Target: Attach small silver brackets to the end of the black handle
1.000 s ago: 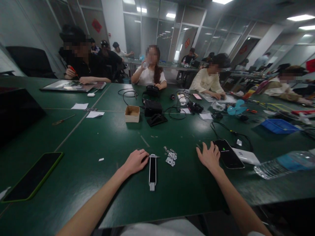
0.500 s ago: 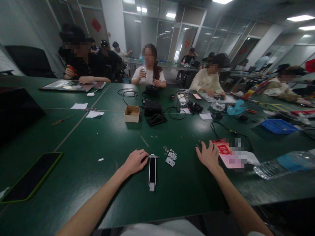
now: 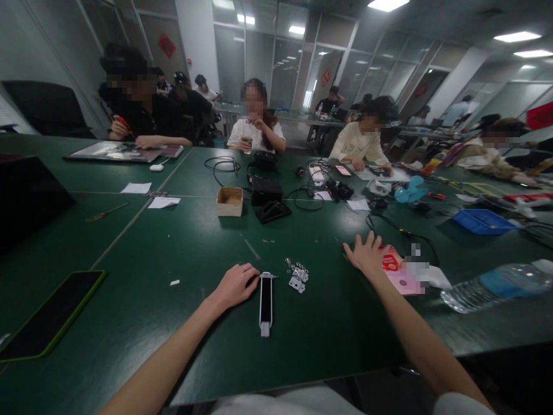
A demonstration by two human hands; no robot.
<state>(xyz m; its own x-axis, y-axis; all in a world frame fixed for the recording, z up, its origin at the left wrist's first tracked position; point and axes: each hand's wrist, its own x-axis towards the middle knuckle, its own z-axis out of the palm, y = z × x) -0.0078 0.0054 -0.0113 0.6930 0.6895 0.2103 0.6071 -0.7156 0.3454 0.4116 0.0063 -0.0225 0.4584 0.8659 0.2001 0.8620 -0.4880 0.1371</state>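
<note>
On the bench (image 3: 125,305), right hand (image 3: 367,253) edges forward, splayed! Left hand (image 3: 235,285) curls beside the device (image 3: 266,302), grip unclear; parts (image 3: 297,283) untouched.

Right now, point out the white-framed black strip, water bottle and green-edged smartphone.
White-framed black strip (image 3: 266,300), head view: middle of its black face.
Water bottle (image 3: 501,282), head view: its blue label.
Green-edged smartphone (image 3: 52,317), head view: middle of its dark face.
</note>
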